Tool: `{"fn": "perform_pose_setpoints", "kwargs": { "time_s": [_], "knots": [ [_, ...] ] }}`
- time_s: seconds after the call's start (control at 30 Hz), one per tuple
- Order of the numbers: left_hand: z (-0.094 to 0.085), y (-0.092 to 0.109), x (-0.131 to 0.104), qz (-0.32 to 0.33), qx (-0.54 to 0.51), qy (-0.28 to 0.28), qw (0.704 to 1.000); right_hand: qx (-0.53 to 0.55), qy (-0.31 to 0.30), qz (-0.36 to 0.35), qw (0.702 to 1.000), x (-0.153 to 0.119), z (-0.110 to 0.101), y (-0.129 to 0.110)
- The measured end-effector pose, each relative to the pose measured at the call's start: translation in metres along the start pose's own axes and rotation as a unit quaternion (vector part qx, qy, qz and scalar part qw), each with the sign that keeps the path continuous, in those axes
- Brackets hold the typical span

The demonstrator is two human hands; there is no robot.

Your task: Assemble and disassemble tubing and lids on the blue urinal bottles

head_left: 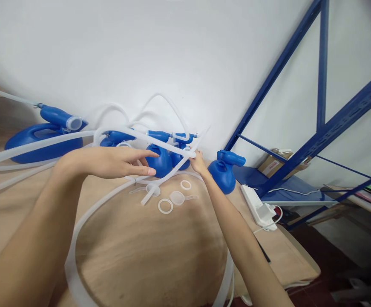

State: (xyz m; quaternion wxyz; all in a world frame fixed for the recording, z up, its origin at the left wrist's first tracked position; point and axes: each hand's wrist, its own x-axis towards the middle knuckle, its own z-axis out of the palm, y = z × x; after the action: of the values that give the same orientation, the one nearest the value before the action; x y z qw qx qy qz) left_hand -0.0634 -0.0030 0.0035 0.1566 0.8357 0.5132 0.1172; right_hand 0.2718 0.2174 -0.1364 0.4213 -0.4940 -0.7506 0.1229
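My left hand [118, 162] hovers over the table with its fingers apart, beside a blue jug [160, 163]. Farther right, my right hand [198, 161] has its fingers closed at a white tube [169, 175], near the small blue jugs at the back. Several blue jugs stand along the wall: a large one [41, 143] lies at the left, another [222, 175] stands right of my right hand. Two translucent rings [165, 206] and a round cap with a strap [177, 198] lie on the table in front of the jugs, near a second cap [153, 190].
Long white hoses [79, 230] loop over the wooden table [147, 251] and behind my left hand. A white power strip [257, 207] with a plug lies at the right, beside a blue metal rack [277, 155] holding a cardboard box [271, 164]. A white wall rises behind.
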Motion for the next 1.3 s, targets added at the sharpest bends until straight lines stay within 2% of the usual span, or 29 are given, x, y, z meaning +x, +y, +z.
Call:
{"fn": "perform_pose_setpoints", "kwargs": {
  "time_s": [0.1,0.33,0.4,0.53,0.7,0.87,0.97,1.03,1.1,1.17,1.23,1.3],
  "knots": [
    [0.0,0.015,0.003,-0.002,-0.032,-0.068,0.997,-0.018,0.01,0.016,1.0,-0.003,-0.005,-0.013],
    [0.011,0.049,0.012,0.06,-0.033,-0.074,0.995,-0.049,0.03,0.036,0.998,-0.022,-0.027,-0.052],
    [0.02,0.055,0.02,0.079,-0.037,-0.059,0.994,-0.057,0.033,0.04,0.997,-0.032,-0.031,-0.065],
    [0.043,0.061,0.041,0.102,-0.068,0.012,0.992,-0.053,0.021,0.049,0.997,-0.051,-0.034,-0.09],
    [0.065,0.06,0.059,0.037,-0.097,0.088,0.991,-0.046,-0.016,0.044,0.998,-0.068,-0.031,-0.107],
    [0.064,0.05,0.063,-0.019,-0.075,0.159,0.984,-0.08,-0.013,-0.041,0.996,-0.075,-0.034,-0.096],
    [0.065,0.041,0.066,-0.016,-0.031,0.201,0.979,-0.06,-0.049,-0.106,0.991,-0.073,-0.036,-0.079],
    [0.067,0.036,0.068,-0.002,-0.001,0.219,0.976,-0.02,-0.072,-0.123,0.99,-0.071,-0.036,-0.069],
    [0.069,0.036,0.069,0.012,0.032,0.218,0.975,0.021,-0.074,-0.12,0.99,-0.069,-0.035,-0.061],
    [0.072,0.041,0.069,0.026,0.081,0.187,0.979,0.049,-0.062,-0.118,0.99,-0.068,-0.032,-0.055],
    [0.075,0.05,0.068,0.039,0.139,0.153,0.978,0.045,-0.039,-0.124,0.991,-0.068,-0.028,-0.052],
    [0.08,0.06,0.068,0.046,0.189,0.153,0.969,0.015,-0.015,-0.13,0.991,-0.068,-0.026,-0.052]
  ]
}}
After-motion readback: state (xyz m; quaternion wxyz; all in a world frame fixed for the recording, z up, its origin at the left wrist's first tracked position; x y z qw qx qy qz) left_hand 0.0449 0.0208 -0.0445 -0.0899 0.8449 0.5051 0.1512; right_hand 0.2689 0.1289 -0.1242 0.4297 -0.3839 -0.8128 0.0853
